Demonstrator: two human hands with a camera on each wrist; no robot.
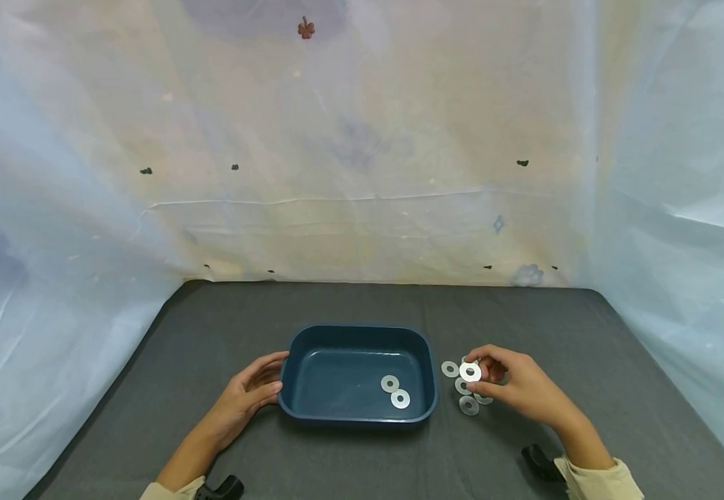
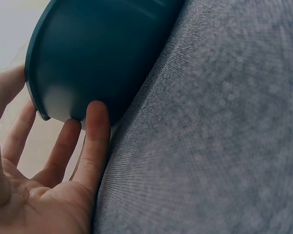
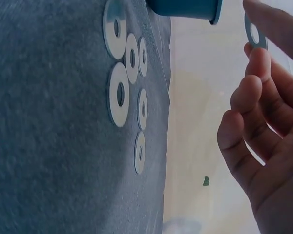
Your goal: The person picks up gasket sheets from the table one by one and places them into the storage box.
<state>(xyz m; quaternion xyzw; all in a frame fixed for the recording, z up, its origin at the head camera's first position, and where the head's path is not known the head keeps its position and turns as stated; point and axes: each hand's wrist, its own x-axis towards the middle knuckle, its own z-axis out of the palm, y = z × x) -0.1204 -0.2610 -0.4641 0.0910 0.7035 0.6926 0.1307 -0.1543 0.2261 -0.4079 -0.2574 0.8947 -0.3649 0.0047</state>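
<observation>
A dark blue rectangular tray sits on the grey cloth, two flat metal washers lying inside it towards the right. At its left end my left hand touches the rim and outer wall; fairly straight fingers rest against the wall in the left wrist view. My right hand pinches one washer between thumb and fingertips, raised above the cloth to the right of the tray. Below that hand lies a loose group of several washers, partly hidden by it in the head view.
Grey cloth covers the table. Pale patterned sheeting hangs behind it, with more sheeting along the right side and the left. Black bands show at both wrists.
</observation>
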